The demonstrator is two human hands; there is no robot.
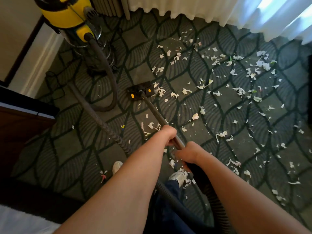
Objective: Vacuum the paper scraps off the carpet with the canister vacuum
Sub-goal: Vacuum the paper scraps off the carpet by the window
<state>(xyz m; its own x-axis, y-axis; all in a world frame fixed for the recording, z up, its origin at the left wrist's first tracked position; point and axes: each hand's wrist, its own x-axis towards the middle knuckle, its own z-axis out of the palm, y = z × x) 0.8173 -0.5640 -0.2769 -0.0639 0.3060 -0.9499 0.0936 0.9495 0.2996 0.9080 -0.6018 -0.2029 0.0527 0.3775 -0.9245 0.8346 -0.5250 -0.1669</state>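
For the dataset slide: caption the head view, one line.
Left hand and right hand grip the wand, floor head beside paper scraps strewn on the carpet; yellow canister beyond.

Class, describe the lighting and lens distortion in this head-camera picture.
Head view: daylight blows out the curtain top right; the carpet darkens toward the lower left; the wide lens enlarges the forearms; scraps look sharp.

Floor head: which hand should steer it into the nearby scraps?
Probably the left hand: it grips the wand further forward, nearer the floor head; the right hand holds the rear end.
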